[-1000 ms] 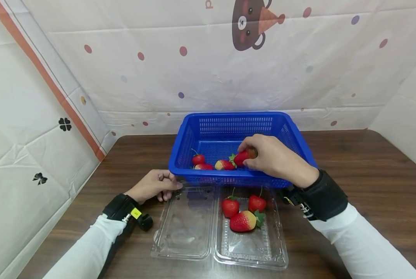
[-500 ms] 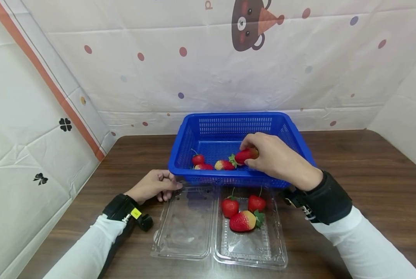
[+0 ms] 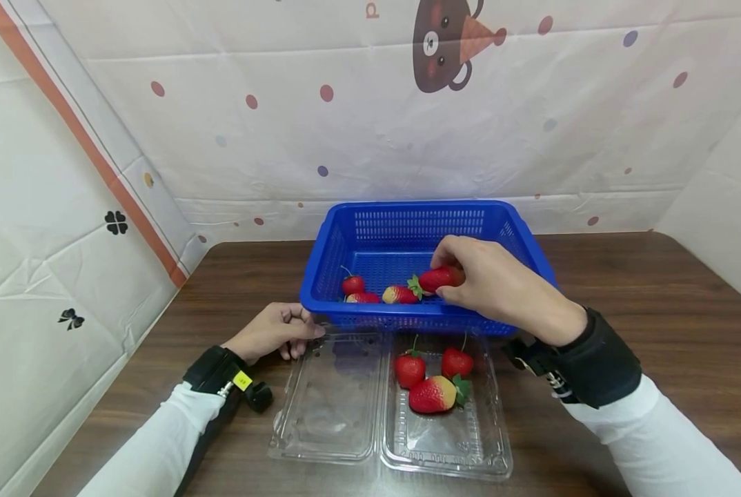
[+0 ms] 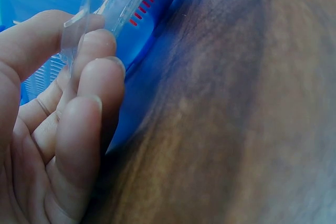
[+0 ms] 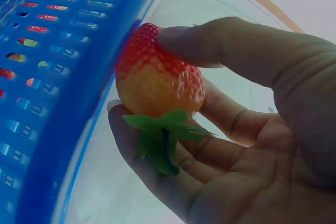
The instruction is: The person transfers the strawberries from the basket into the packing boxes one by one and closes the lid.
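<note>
In the head view my right hand (image 3: 495, 279) is over the front right of the blue basket (image 3: 401, 308), holding a strawberry (image 3: 441, 277). The right wrist view shows this strawberry (image 5: 157, 77) between thumb and fingers, red at the tip, pale yellow near its green leaves, close beside the basket rim (image 5: 79, 114). My left hand (image 3: 277, 331) pinches the far left corner of an open clear plastic clamshell box (image 3: 333, 414). Up close, the left hand (image 4: 63, 93) has thumb and fingers on the thin plastic edge (image 4: 79, 35).
Inside the basket lie a strawberry (image 3: 400, 295), a small red fruit with a stem (image 3: 353, 284) and another partly hidden red fruit (image 3: 363, 297). The clamshell's right half holds three strawberries, one large with a yellow end (image 3: 432, 394). A patterned cloth (image 3: 370, 138) hangs behind the wooden table (image 3: 606, 290).
My right hand has shifted slightly to the right with the strawberry, its wrist drawing a little toward me. The left hand and the clamshell have stayed put.
</note>
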{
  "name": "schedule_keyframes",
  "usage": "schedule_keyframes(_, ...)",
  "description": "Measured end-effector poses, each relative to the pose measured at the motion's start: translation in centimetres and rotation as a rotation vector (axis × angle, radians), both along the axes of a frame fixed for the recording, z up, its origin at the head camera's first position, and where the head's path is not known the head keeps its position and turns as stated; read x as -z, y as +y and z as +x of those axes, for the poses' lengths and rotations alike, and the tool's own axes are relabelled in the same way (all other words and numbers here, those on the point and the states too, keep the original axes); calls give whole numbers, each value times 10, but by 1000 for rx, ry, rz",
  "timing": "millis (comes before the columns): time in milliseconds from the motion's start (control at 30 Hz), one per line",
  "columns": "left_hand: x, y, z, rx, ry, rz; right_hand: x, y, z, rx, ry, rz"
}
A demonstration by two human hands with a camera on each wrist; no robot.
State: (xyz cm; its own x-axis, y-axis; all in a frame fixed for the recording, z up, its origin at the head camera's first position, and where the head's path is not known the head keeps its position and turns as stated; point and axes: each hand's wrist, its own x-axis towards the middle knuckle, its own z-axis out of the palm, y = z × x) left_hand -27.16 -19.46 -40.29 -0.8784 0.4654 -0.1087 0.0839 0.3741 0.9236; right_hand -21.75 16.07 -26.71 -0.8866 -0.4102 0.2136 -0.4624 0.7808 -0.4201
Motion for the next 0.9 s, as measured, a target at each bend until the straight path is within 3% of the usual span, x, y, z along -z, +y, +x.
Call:
schedule_keyframes(533, 1, 0, 0, 0, -3, 3, -8, -2, 17, -56, -3, 2)
schedule_keyframes(900, 2, -1, 0, -5, -4, 6, -9, -6, 30, -238, -56, 110)
